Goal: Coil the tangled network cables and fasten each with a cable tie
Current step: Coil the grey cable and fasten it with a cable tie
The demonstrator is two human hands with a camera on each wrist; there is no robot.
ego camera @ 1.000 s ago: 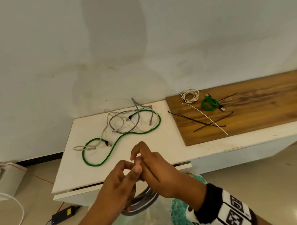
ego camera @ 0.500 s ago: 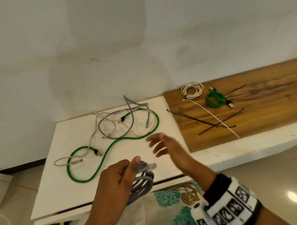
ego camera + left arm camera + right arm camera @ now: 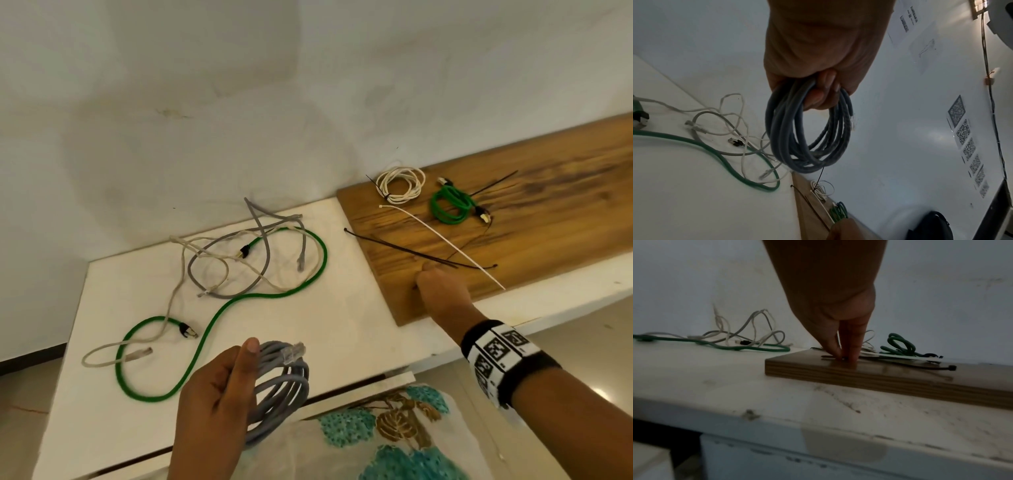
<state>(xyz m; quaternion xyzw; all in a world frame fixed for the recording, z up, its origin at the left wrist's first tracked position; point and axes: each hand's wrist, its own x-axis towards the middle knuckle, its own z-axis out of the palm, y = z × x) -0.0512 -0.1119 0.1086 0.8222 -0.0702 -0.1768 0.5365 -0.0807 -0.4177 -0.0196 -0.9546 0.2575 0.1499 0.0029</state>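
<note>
My left hand point(image 3: 219, 394) grips a coiled grey network cable point(image 3: 284, 387) above the white table's front edge; in the left wrist view my fingers point(image 3: 824, 91) curl through the coil point(image 3: 807, 138). My right hand point(image 3: 442, 291) reaches onto the wooden board point(image 3: 548, 222), where thumb and fingertips point(image 3: 852, 352) pinch a black cable tie point(image 3: 383, 241) that still lies flat. A white tie point(image 3: 445, 240) crosses it. A long green cable point(image 3: 219, 315), a grey one point(image 3: 263, 260) and a beige one point(image 3: 171, 301) lie tangled on the table.
A tied white coil point(image 3: 400, 183) and a tied green coil point(image 3: 448, 205) rest at the back of the board, with more black ties beside them. The white table point(image 3: 342, 325) stands against a wall. A floral cloth point(image 3: 376, 438) lies below its front edge.
My right hand let go of the grey coil and moved right and forward onto the board's black cable tie. The left hand keeps the coil, now raised over the table edge.
</note>
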